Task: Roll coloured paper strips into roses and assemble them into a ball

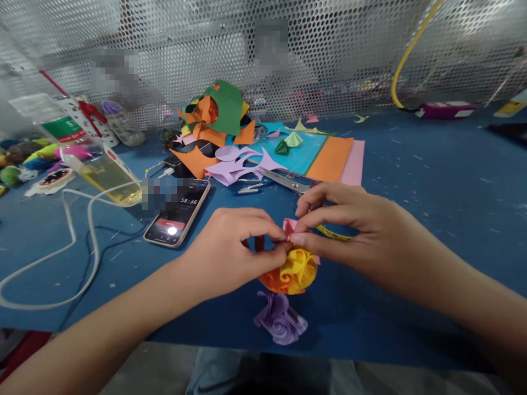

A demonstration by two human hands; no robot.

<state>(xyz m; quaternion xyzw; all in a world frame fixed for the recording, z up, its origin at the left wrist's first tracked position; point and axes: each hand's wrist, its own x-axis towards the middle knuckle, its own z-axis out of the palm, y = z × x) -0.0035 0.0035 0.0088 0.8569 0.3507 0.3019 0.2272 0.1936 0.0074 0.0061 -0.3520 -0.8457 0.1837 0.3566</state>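
Observation:
Between finger and thumb, my left hand (242, 244) pinches a pink paper piece (289, 226). My right hand (341, 219) grips the same piece from the other side, its thumb and index fingertip closed on it. Just below the fingertips sits a yellow folded paper flower (300, 270), with an orange paper flower (274, 281) against it on the left, partly covered by my left hand. A purple paper flower (282, 321) lies closer to the table's front edge. Behind my right hand are scissors (288, 180), their handles partly hidden.
Cut paper scraps (234, 162) and coloured sheets (335, 156) lie at the back centre. A phone (179, 214) and a looping white cable (93, 241) are on the left, near a tilted bottle (109, 175). A perforated metal panel (197, 33) borders the blue table (432, 219).

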